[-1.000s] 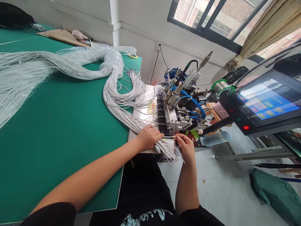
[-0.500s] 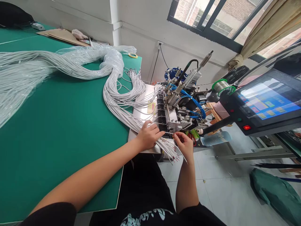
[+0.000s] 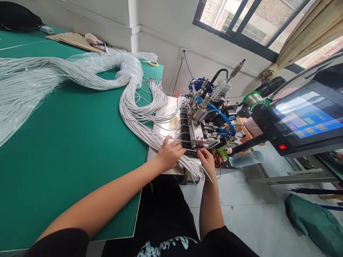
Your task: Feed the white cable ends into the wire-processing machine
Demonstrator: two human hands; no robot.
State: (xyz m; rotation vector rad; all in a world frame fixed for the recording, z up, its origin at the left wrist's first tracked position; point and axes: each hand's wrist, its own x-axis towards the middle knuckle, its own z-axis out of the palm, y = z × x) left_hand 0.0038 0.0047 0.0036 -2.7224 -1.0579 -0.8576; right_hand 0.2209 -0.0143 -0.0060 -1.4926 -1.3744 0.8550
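A thick bundle of thin white wires (image 3: 134, 107) runs across the green table (image 3: 66, 150) to a steel plate beside a small machine (image 3: 206, 125) with blue hoses. My left hand (image 3: 169, 154) lies on the wire ends at the plate's near edge, fingers curled over them. My right hand (image 3: 207, 160) pinches the tip of one white wire right at the machine's black front rail. The loose wire ends (image 3: 197, 174) fan out below both hands, past the table edge.
A touchscreen panel (image 3: 305, 119) with a red lit button stands at the right. A solder spool (image 3: 253, 98) sits behind the machine. Clear plastic wrap (image 3: 128, 64) covers the far part of the bundle. Cardboard lies at the table's back. A green bag (image 3: 316, 221) lies on the tiled floor.
My right hand has risen a little and moved closer to the machine's front rail with the wire tip. My left hand has shifted slightly up along the wires.
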